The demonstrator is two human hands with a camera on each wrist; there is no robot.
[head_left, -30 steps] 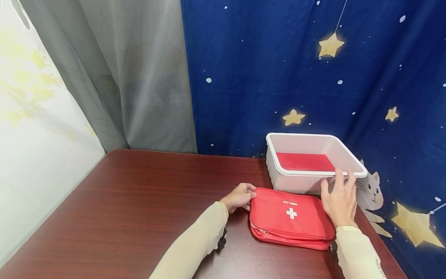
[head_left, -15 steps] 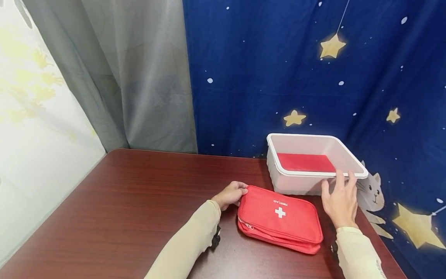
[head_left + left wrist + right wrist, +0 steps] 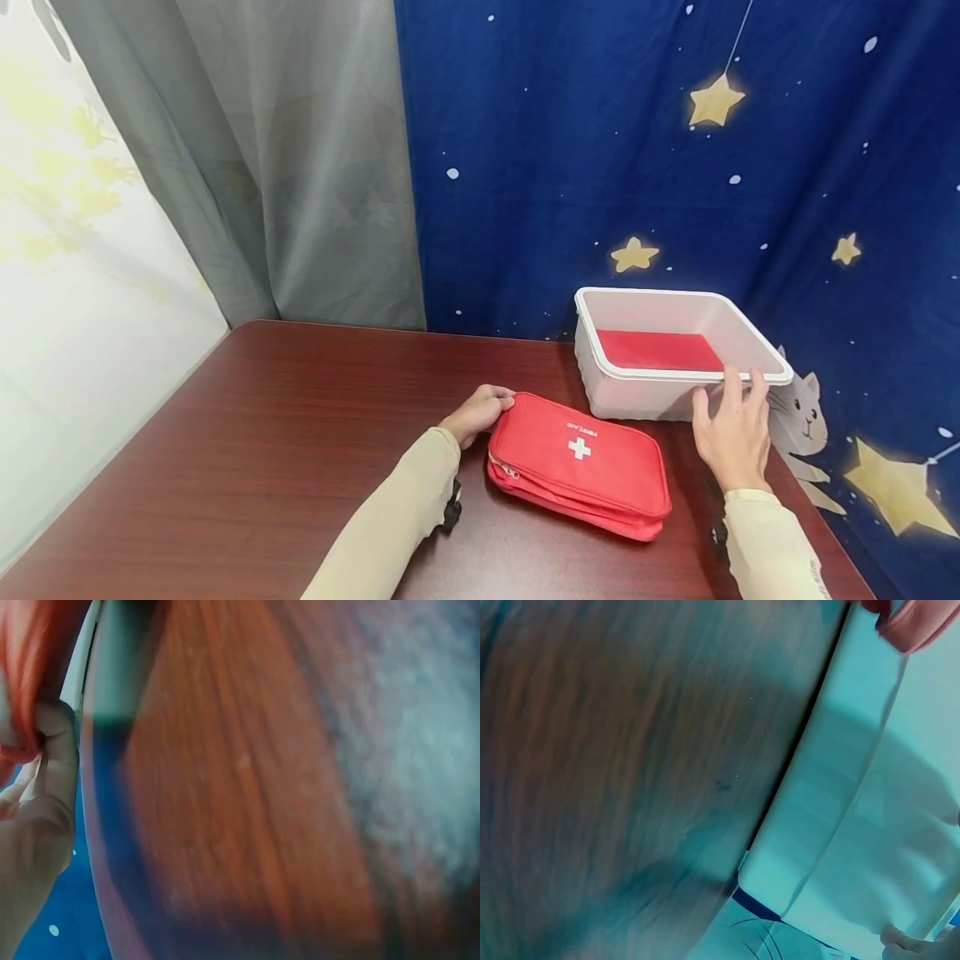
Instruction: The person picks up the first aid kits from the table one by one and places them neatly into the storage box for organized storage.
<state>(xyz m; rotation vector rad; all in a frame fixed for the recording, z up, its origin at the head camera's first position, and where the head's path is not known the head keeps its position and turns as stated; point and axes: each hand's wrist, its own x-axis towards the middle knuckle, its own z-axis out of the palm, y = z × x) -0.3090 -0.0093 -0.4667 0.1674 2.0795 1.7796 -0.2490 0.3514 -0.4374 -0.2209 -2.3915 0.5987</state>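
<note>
A red first aid pouch [image 3: 588, 479] with a white cross lies on the brown table, zip side toward me. My left hand [image 3: 480, 414] pinches its far left corner between thumb and fingers. In the left wrist view, the pouch's red fabric [image 3: 41, 652] shows bunched in the left hand [image 3: 41, 832]. Behind the pouch stands a white plastic bin [image 3: 637, 397]. Spread fingers of my right hand [image 3: 733, 437] touch its front rim near the right corner, with the thumb against the outer wall.
Inside the bin lies a flat red item [image 3: 660, 350]. The wooden table [image 3: 322, 450] stretches away to the left. A blue curtain [image 3: 525, 167] with stars and a grey curtain [image 3: 330, 167] hang right behind the table's back edge.
My left hand has drawn the pouch leftward, away from the right arm and from in front of the bin. The right hand and the bin have stayed in place.
</note>
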